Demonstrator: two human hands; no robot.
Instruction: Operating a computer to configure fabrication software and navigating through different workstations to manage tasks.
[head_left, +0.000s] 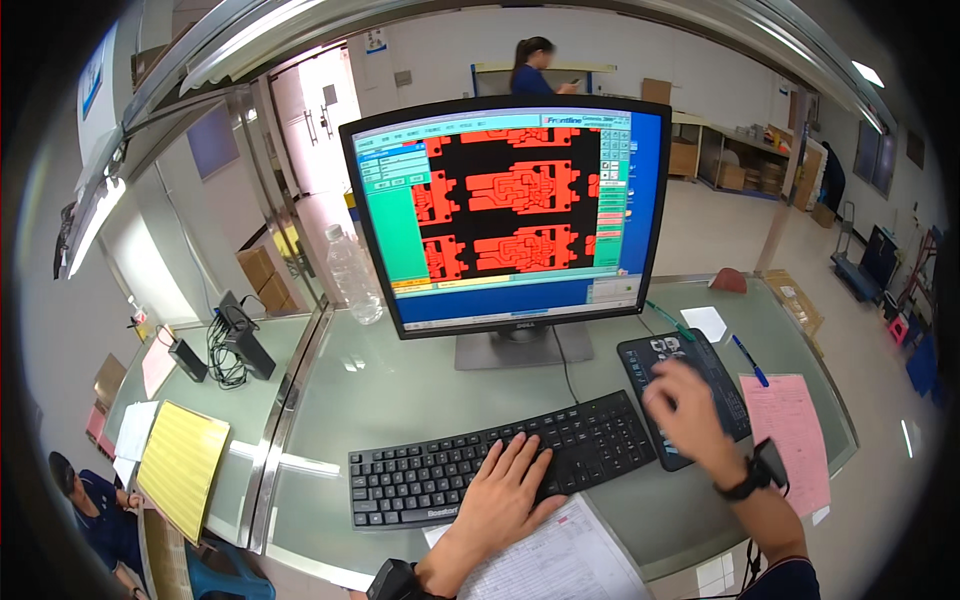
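Observation:
My left hand lies palm down, fingers stretched and spread, over the middle of a black keyboard. A printed white sheet lies partly under that wrist. My right hand is over a black mouse pad with white print. Its fingers are bent and smeared by motion, so I cannot make out whether they hold anything. No mouse shows; the hand covers part of the pad. Behind the keyboard, a monitor displays red circuit patterns on black, within a green and blue screen.
Right of the pad lie a blue pen and a pink sheet. A clear plastic bottle stands left of the monitor. Black adapters with tangled cables and a yellow sheet occupy the left table. Two people are nearby.

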